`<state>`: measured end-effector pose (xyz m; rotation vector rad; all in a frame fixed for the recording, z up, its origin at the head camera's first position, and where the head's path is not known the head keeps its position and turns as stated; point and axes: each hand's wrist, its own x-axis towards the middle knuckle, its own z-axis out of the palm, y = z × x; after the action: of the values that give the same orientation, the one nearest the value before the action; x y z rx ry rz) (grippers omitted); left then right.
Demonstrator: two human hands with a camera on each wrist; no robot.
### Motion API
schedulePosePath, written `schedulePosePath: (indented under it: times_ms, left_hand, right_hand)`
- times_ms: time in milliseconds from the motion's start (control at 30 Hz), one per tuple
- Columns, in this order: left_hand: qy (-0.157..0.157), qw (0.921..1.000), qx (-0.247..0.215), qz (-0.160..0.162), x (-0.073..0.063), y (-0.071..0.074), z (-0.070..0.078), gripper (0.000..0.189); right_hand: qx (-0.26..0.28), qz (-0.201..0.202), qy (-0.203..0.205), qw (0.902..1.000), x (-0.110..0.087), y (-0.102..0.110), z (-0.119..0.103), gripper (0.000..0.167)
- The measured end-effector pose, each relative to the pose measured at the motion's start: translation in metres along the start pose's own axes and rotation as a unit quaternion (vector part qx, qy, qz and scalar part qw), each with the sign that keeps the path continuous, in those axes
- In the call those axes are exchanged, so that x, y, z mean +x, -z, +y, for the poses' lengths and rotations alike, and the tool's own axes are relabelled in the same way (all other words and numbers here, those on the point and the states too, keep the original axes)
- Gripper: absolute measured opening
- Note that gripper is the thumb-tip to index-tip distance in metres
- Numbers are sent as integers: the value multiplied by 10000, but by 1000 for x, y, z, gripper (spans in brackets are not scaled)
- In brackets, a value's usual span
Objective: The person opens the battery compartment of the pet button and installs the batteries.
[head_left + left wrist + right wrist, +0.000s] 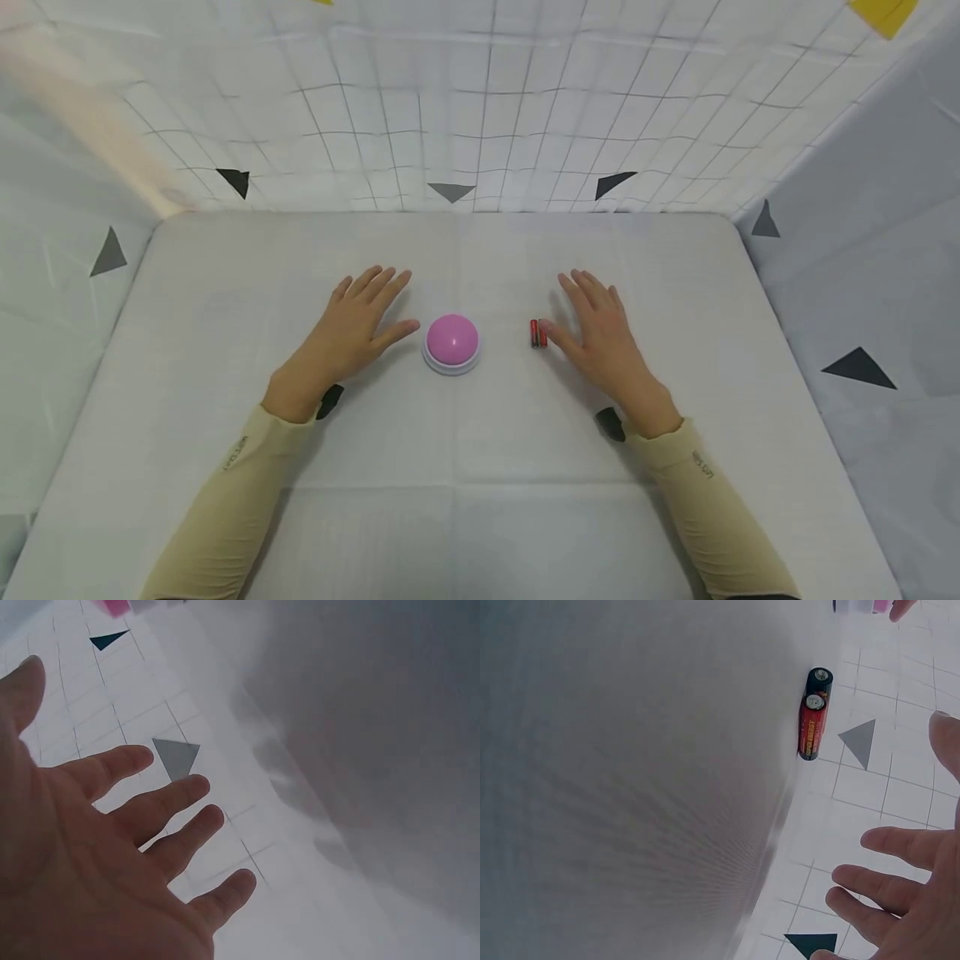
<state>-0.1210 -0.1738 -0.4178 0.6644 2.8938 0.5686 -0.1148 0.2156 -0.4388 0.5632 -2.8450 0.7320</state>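
A round push button point(452, 340) with a pink dome on a white base stands on the white-covered table. To its left is my left hand point(348, 329), fingers spread and thumb tip near the button's rim. Two small red and black batteries point(534, 334) lie side by side to the right of the button. My right hand point(600, 337) hovers just right of them, its thumb overlapping one battery in the head view. Seen from the right wrist, the batteries point(811, 724) are apart from the fingers. Both palms hold nothing.
A white wall point(510, 108) with a grid of lines and dark triangle markers rises behind the table point(360, 533). Grey-white side panels point(862, 275) bound it at left and right. Dark wrist cameras point(611, 423) sit under both wrists.
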Motion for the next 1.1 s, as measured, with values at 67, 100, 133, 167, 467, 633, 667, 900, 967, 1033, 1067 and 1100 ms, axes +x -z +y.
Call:
schedulePosePath:
  times_ms: [67,100,133,167,467,633,667,900,967,1033,1067,1100]
  left_hand:
    - [-47,10000,-17,-11,0,-2,3,80]
    - [-68,10000,-19,4,0,-3,4,79]
    - [-77,10000,-3,13,0,-3,4,79]
    - [-79,10000,12,19,1,-4,5,79]
    - [-174,9998,37,-28,2,-9,11,79]
    - [-261,9996,-74,-126,2,-12,16,80]
    - [-275,9995,-97,-133,1,-12,17,79]
    - [-385,9987,-276,-213,0,-14,23,78]
    - [-420,9985,-276,-208,0,-15,25,78]
    - [-444,9985,-261,-202,0,-15,26,78]
    - [-451,9984,-257,-212,0,-15,27,77]
    - [-448,9985,-233,-229,0,-15,28,78]
  right_hand:
    - [-17,-15,19,10000,0,0,-1,75]
    - [-16,-14,37,10000,0,-1,-1,75]
    - [-22,-18,52,10000,0,-1,-1,75]
    - [-26,-28,64,10000,0,-1,-2,75]
    - [41,-98,93,9999,-1,-6,-9,78]
    - [105,-177,148,9997,-2,-8,-18,79]
    - [105,-199,169,9996,-2,-7,-20,78]
    - [172,-407,157,9989,-2,-7,-29,78]
    - [281,-459,131,9985,-2,-6,-33,77]
    - [378,-539,133,9977,-2,-6,-38,77]
    - [408,-589,127,9973,-3,-6,-41,77]
    - [437,-634,131,9969,-3,-7,-43,77]
